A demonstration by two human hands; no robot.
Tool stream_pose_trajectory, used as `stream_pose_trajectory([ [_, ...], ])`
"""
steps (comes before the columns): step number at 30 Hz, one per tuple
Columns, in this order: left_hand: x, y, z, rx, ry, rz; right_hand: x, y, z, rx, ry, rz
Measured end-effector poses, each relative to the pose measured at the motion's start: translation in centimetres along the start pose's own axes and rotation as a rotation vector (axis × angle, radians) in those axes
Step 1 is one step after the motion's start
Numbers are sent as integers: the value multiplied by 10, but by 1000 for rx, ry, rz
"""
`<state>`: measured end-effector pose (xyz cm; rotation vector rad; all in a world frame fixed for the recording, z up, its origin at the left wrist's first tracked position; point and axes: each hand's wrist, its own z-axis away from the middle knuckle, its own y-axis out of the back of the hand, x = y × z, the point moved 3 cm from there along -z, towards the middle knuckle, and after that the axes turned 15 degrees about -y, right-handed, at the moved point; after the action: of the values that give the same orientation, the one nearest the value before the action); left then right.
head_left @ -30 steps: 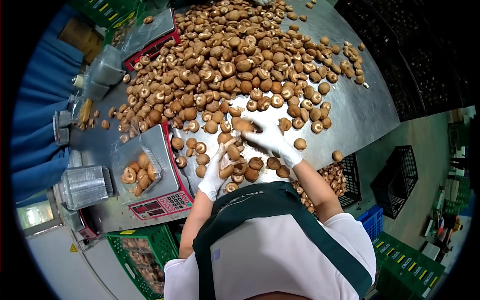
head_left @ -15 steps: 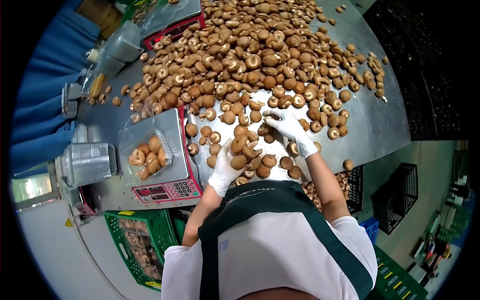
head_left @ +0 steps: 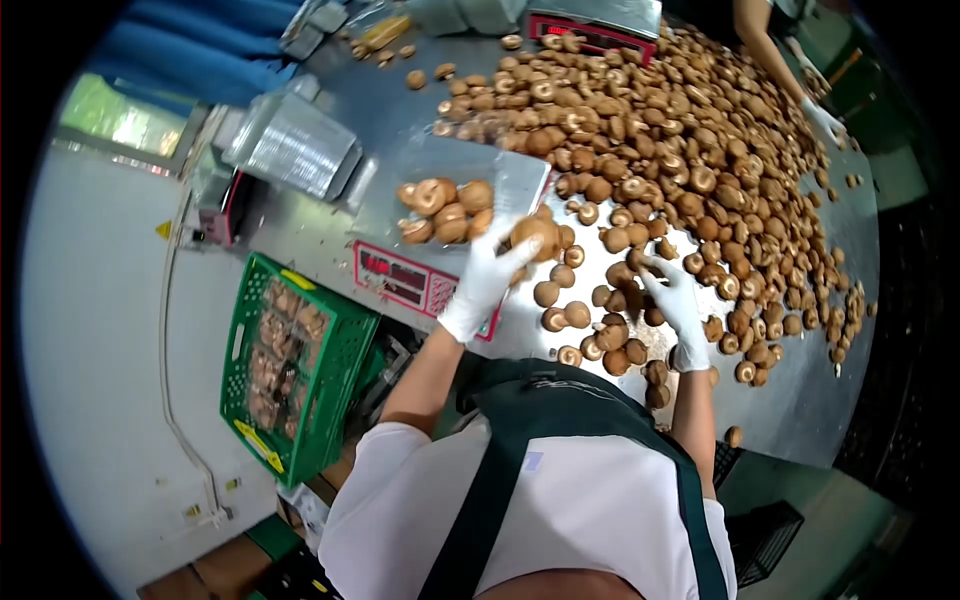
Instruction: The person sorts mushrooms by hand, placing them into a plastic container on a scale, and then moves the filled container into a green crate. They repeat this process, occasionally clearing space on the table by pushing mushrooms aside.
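Observation:
My left hand, in a white glove, is closed around brown mushrooms at the right edge of the scale. On that scale a clear plastic tray holds several large mushrooms. My right hand, gloved too, reaches down over the metal table, its fingers curled at a mushroom; whether it grips this one is hard to tell. Loose mushrooms lie between my hands, and a big heap of mushrooms spreads beyond them.
Stacked clear trays stand at the left. Below them is a green crate with packed mushrooms. A second scale is at the top. Another person's gloved hand is at the far right of the heap.
The view has turned toward the left. My left hand has moved from the loose mushrooms to the scale's edge, carrying mushrooms. Another person's arm has come into view.

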<state>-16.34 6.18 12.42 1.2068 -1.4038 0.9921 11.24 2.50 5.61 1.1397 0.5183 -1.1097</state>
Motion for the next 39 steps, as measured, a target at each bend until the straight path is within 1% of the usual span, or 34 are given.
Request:
stream_pose_trajectory([
  [1, 7, 13, -6, 19, -322, -273, -1, 1, 5, 3, -40, 5],
  [2, 15, 25, -10, 86, -414, -412, 1, 1, 10, -3, -6, -81],
  [3, 27, 35, -14, 147, -503, -550, 7, 2, 12, -20, -78, -61],
  [4, 30, 46, -17, 189, -510, -694, 13, 3, 15, -4, -55, -52],
  [5, 28, 58, -23, 197, -565, -887, 16, 3, 18, 17, -33, -45],
  [7, 10, 74, -32, 22, -572, -1337, 14, 2, 27, 21, -95, -7],
  [8, -8, 79, -34, -63, -523, -1410, 8, 0, 32, -8, -176, -9],
  [9, -14, 81, -35, -151, -474, -1479, 1, -4, 39, -10, -235, -84],
  [10, -17, 83, -36, -205, -450, -1510, -2, -6, 39, -5, -210, -61],
  [11, -17, 86, -37, -211, -455, -1497, -4, -9, 41, 0, -191, -38],
  [12, -13, 89, -39, -247, -470, -1364, -7, -11, 43, 12, -201, -35],
  [13, -9, 93, -42, -282, -485, -1231, -14, -15, 43, 16, -159, -35],
  [14, -6, 101, -46, -316, -444, -1181, -20, -20, 44, 20, -119, -34],
  [15, -4, 109, -47, -287, -512, -1168, -25, -26, 45, 28, -151, -70],
  [17, -4, 130, -54, -206, -520, -820, -37, -37, 45, 55, -95, -1],
  [18, 4, 136, -54, -157, -502, -677, -56, -45, 50, 53, -42, -22],
  [19, -2, 146, -56, -146, -443, -592, -73, -52, 54, 60, -52, 13],
  [21, -6, 159, -56, -162, -456, -654, -100, -70, 57, 4, -116, -21],
  [23, -8, 173, -56, -205, -496, -676, -125, -92, 54, 25, 221, 100],
  [24, -9, 177, -54, -239, -531, -710, -136, -104, 53, 69, 370, 112],
  [25, -8, 180, -53, -249, -533, -695, -157, -118, 55, 73, 455, 194],
  [26, -5, 180, -51, -304, -567, -743, -169, -131, 50, 90, 551, 319],
  [27, -5, 180, -49, -360, -602, -790, -186, -142, 47, 140, 699, 442],
  [28, -7, 180, -47, -420, -636, -835, -192, -156, 39, 174, 767, 498],
  [29, -12, 180, -46, -457, -651, -891, -202, -165, 36, 194, 791, 577],
  [31, -16, 183, -44, -402, -631, -830, -209, -185, 16, 174, 811, 750],
  [32, -21, 186, -45, -408, -632, -819, -209, -189, 8, 176, 800, 757],
  [34, -29, 194, -48, -281, -619, -677, -207, -197, -5, 98, 704, 808],
  [35, -30, 195, -48, -279, -621, -669, -207, -197, -7, 99, 701, 816],
  [37, -29, 195, -45, -287, -643, -690, -205, -191, -12, -8, 551, 544],
  [38, -31, 195, -44, -296, -637, -685, -205, -185, -13, -62, 425, 429],
  [39, -32, 195, -43, -294, -637, -679, -207, -180, -12, -95, 345, 383],
])
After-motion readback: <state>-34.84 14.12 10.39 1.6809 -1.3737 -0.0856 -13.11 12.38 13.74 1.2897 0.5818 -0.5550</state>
